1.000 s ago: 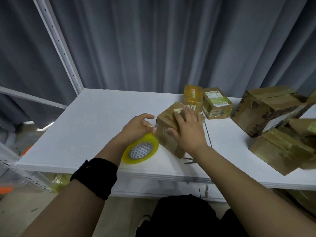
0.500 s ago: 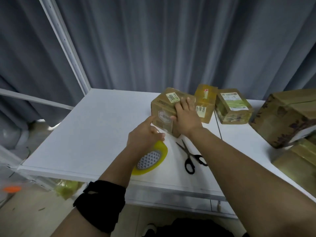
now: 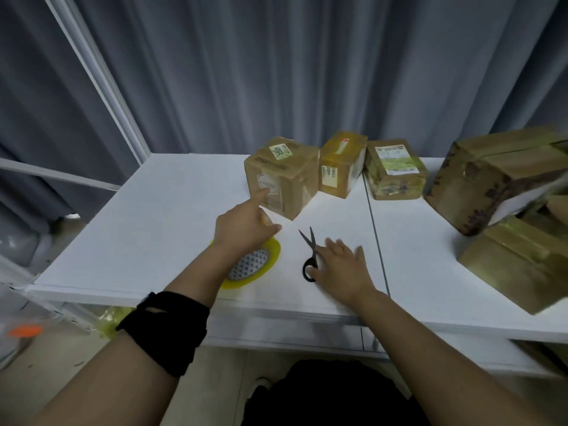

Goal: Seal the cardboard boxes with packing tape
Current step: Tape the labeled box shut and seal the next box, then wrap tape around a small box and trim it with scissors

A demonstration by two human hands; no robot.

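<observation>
A small cardboard box (image 3: 284, 179) with a green-white label stands on the white table (image 3: 172, 216), next to two more small taped boxes (image 3: 341, 164) (image 3: 395, 170). My left hand (image 3: 242, 229) grips the top of a yellow roll of packing tape (image 3: 258, 267) that stands on the table, and its outstretched forefinger touches the front of the labelled box. My right hand (image 3: 341, 265) lies with straight, spread fingers on the handle end of the black scissors (image 3: 310, 253), which lie on the table in front of the box.
Large worn cardboard boxes (image 3: 491, 186) (image 3: 519, 262) crowd the table's right end. A grey curtain hangs behind the table and a white metal post (image 3: 101, 78) rises at the back left corner. A seam (image 3: 373, 229) divides the tabletop.
My right hand has let go of the labelled box and come down onto the scissors. The box now stands on the table. My left forefinger has stretched out to the box.
</observation>
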